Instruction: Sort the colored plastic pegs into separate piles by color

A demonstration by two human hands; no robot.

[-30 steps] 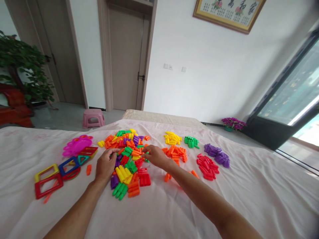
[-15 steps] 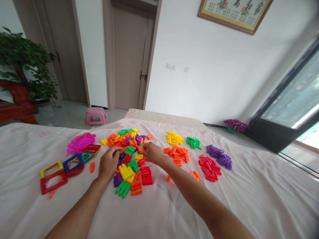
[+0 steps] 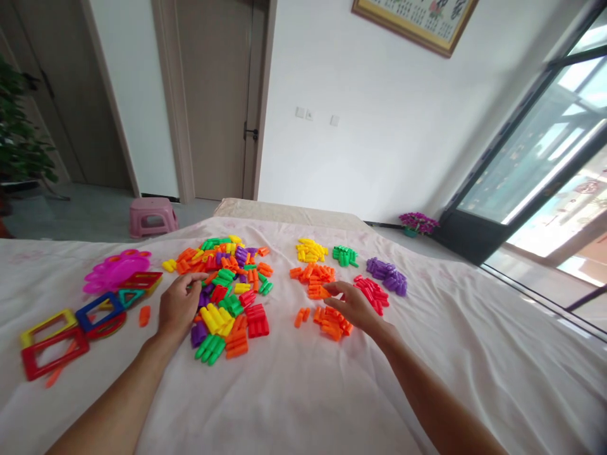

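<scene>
My left hand (image 3: 179, 304) is at the left edge of a mixed pile of plastic building blocks (image 3: 232, 306), fingers curled in. What its fingertips hold, if anything, is hidden. On the right, my right hand (image 3: 351, 303) has its thumb and fingers around an orange block (image 3: 317, 292), at the near edge of a heap of orange blocks (image 3: 313, 273). More orange blocks (image 3: 334, 323) lie just below that hand. Red blocks (image 3: 372, 294) are close beyond its knuckles. The blocks look like short joined tubes.
Yellow blocks (image 3: 311, 251), green blocks (image 3: 345, 256) and purple blocks (image 3: 386, 275) form separate heaps behind. At left lie a magenta flower-shaped tray (image 3: 114, 272), coloured magnetic frames (image 3: 55, 338) and a single orange piece (image 3: 145, 315). A creased pale cloth (image 3: 284, 398) covers the surface.
My right hand has moved from the mixed pile rightward to the orange heap. My left hand stays by the mixed pile. The whole view has turned to the right.
</scene>
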